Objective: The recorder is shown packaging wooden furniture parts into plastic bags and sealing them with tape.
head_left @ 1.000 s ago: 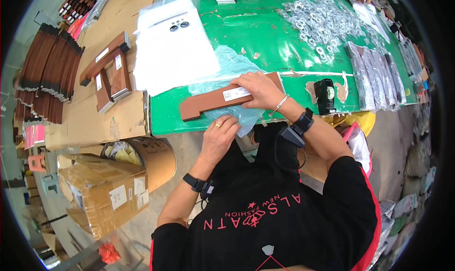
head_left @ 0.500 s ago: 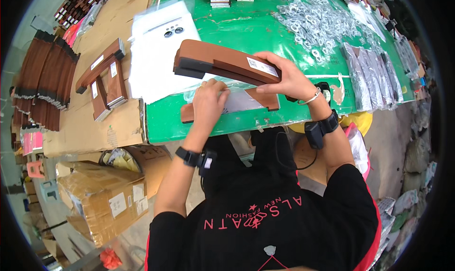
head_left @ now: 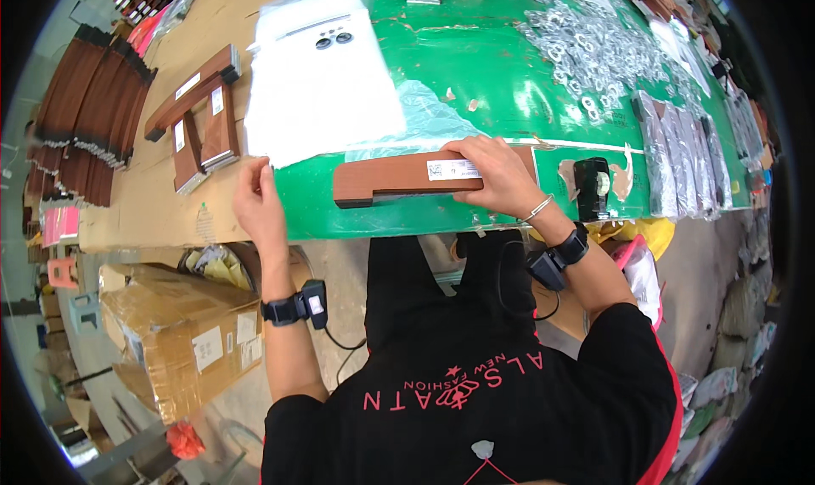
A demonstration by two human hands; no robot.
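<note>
On the green table near its front edge lies a curved brown wooden piece (head_left: 386,176) with a white label and a dark end. My right hand (head_left: 497,175) is closed round its right end, thumb on the near side and fingers over the top. My left hand (head_left: 261,203) is at the lower left corner of a stack of white plastic sheets or bags (head_left: 318,95). Its fingers are curled together, and whatever lies between them is hidden. A clear plastic bag (head_left: 429,116) rests just behind the wooden piece.
Three labelled brown pieces (head_left: 222,133) lie on cardboard at the left, beside tall stacks of similar pieces (head_left: 85,120). Plastic-wrapped pieces (head_left: 679,154) and a black device (head_left: 592,188) are at the right. Small clear packets (head_left: 586,48) pile up behind. A cardboard box (head_left: 178,332) stands below left.
My right hand has lowered the wooden piece from above the table onto it. My left hand has left the plastic on the table and moved left to the stack's corner.
</note>
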